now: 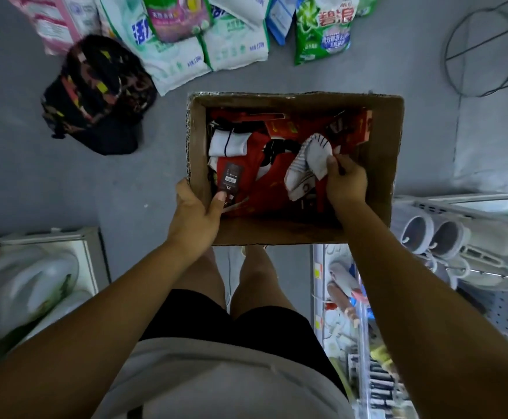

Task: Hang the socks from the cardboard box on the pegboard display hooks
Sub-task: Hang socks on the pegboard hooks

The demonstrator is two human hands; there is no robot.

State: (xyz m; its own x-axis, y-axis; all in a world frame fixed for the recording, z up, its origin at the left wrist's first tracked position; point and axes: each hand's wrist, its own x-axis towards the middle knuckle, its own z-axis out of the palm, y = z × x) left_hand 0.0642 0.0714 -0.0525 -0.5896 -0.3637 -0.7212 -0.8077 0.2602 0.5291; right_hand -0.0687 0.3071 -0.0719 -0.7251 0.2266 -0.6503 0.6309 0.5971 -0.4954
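Inside cardboard box (389, 146), white sock (315, 155) seemingly pinched by right grip (345, 180)

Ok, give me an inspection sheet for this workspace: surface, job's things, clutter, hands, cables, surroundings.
Surface: grey floor.
Job's things: open box holding red socks and a white sock; pegboard at lower right.
Clutter: detergent bags and a dark bundle on the floor.
Hands: left hand grips the box's left wall, thumb inside; right hand pinches the white sock inside the box.
Cables: nothing seen.
Surroundings: shelf at left, wire ring at top right.
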